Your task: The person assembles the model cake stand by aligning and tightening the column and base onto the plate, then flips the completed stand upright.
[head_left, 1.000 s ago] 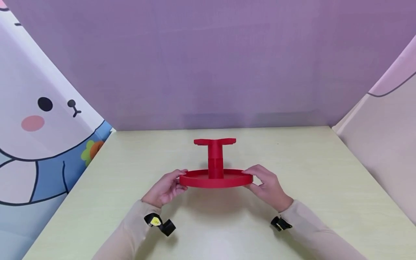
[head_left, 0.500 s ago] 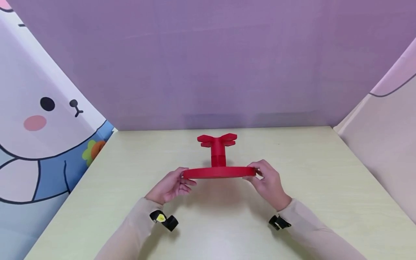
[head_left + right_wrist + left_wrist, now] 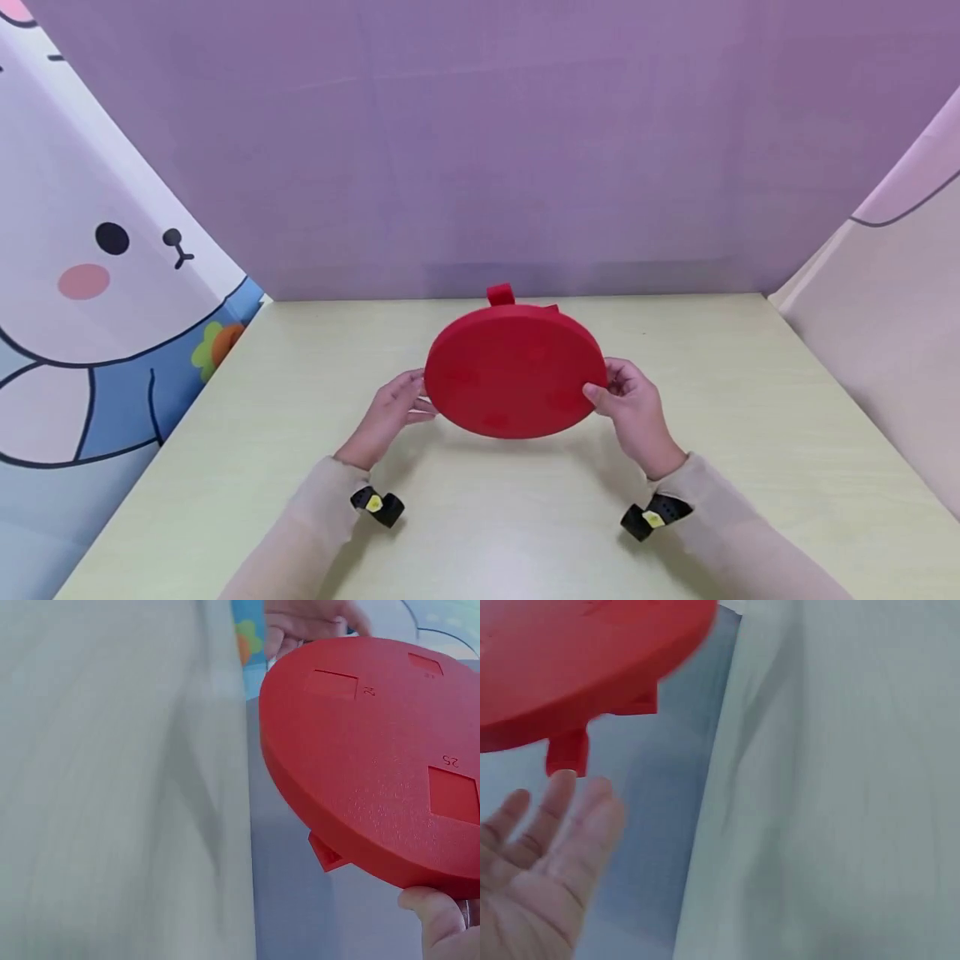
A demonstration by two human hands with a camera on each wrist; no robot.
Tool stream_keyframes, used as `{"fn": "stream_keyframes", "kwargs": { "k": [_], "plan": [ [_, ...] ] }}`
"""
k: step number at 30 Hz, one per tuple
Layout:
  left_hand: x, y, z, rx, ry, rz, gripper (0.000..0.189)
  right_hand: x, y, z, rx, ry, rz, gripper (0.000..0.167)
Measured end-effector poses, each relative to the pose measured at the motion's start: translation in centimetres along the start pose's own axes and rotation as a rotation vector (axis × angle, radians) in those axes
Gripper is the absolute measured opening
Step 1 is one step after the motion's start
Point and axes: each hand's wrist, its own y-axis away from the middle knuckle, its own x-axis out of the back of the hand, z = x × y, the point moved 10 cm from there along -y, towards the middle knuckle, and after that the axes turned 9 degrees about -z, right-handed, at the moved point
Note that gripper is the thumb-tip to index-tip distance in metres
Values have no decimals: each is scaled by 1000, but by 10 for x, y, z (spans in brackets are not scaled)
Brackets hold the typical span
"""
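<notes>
A red stand with a round base (image 3: 517, 375) is tipped up over the table, its flat underside turned toward me. Square recesses with small numbers mark that underside (image 3: 375, 750) in the right wrist view. My right hand (image 3: 633, 412) pinches the right edge, thumb on the underside and fingers behind. At the left edge is my left hand (image 3: 386, 417), its fingers extended and loosely spread; in the left wrist view this hand (image 3: 547, 862) shows a gap below the rim. Most of the stand's post and arms is hidden behind the base; one arm tip (image 3: 500, 294) shows above it.
The pale wood-look table (image 3: 750, 417) spreads beneath both hands. Behind it rises a purple cloth wall (image 3: 480, 150), with a cartoon-print cloth (image 3: 82, 333) on the left and a pale cloth (image 3: 885, 333) on the right. Black straps (image 3: 656, 515) circle both wrists.
The stand has tilted from upright, its top leaning away and its underside swinging up into view. The right thumb now lies on the underside, and the left fingers have loosened at the rim.
</notes>
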Motion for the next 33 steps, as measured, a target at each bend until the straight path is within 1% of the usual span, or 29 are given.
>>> {"fn": "stream_keyframes", "kwargs": {
  "k": [2,5,7,8,11,14,16,19,22,26,27,30,33],
  "plan": [
    [-5,0,3,-54,32,-30,50,0,0,-1,7,-88,-5,23],
    [-12,0,11,-132,64,-68,58,-3,0,-2,15,-209,-16,29],
    [-18,0,18,-202,67,-94,67,-5,-1,-1,8,-262,-30,29],
    [-21,0,21,-227,70,-103,73,-6,-1,-1,2,-285,-35,29],
    [-28,0,24,-252,85,-106,92,-10,-1,1,-22,-345,-60,25],
    [-30,1,23,-231,108,-82,104,-13,0,3,-45,-393,-83,21],
    [-29,1,23,-221,114,-58,107,-15,1,1,-45,-408,-97,19],
    [-27,2,25,-231,95,-29,107,-17,0,-1,-33,-432,-110,17],
    [-26,3,29,-262,52,-17,102,-18,-1,-1,-36,-444,-115,18],
    [-27,3,34,-310,0,-26,97,-18,-1,3,-87,-421,-97,23],
    [-26,3,35,-320,-4,-26,97,-18,-2,4,-99,-408,-96,28],
    [-26,4,39,-354,12,-34,97,-19,-3,5,-111,-345,-112,49],
    [-26,4,41,-368,32,-42,96,-19,-6,3,-94,-283,-142,64]
  ]
}}
